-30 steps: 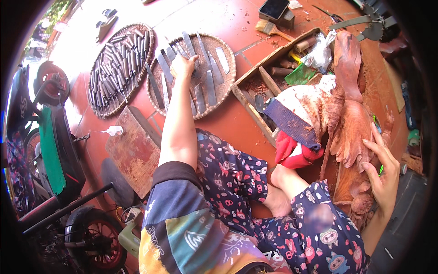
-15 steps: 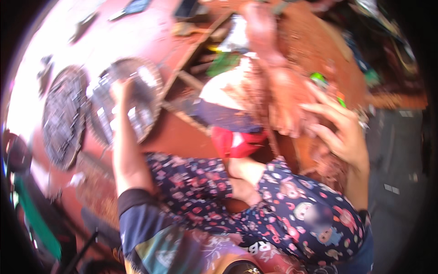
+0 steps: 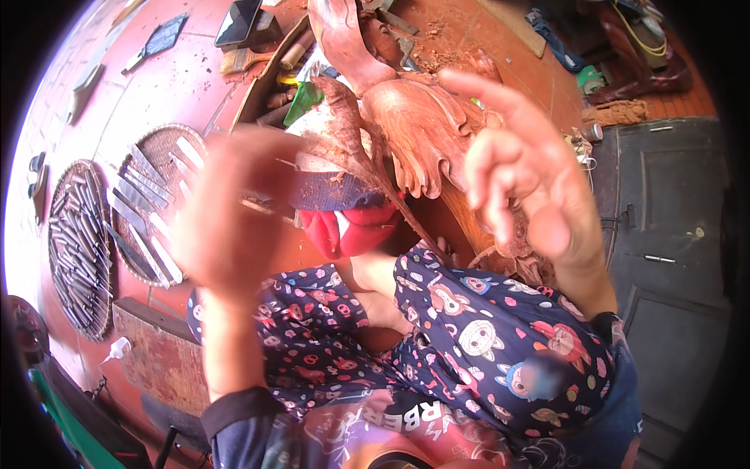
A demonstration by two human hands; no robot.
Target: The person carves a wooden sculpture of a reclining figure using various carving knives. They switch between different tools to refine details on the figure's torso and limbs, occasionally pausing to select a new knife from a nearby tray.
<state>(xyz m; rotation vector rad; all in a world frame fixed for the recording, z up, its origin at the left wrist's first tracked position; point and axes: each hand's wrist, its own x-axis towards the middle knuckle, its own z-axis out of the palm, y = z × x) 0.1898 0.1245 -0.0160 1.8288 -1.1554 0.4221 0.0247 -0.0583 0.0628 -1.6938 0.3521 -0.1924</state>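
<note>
My left hand [image 3: 234,207] is raised in front of my left knee, smeared by motion, so its fingers and anything in them cannot be made out. My right hand [image 3: 531,172] hovers just right of a carved reddish wood piece [image 3: 422,125], holding nothing, with its index finger stretched out, the thumb apart and the other fingers loosely bent. The carving has flowing, petal-like grooves and a curved upper limb. A thin rough strip of the wood reaches down toward my lap. Under it lie a dark blue cloth band [image 3: 336,190] and a red cloth [image 3: 351,227].
At left, one round woven tray [image 3: 109,273] holds many dark rods; another woven tray [image 3: 195,141] holds flat metal blades. Farther off are a brush [image 3: 244,61], a phone-like dark slab [image 3: 238,22] and wood shavings. A dark panelled cabinet [image 3: 664,195] stands at right.
My left hand has lifted off the tray of blades and come right, toward the carving. My right hand has moved slightly up and left. The view has shifted.
</note>
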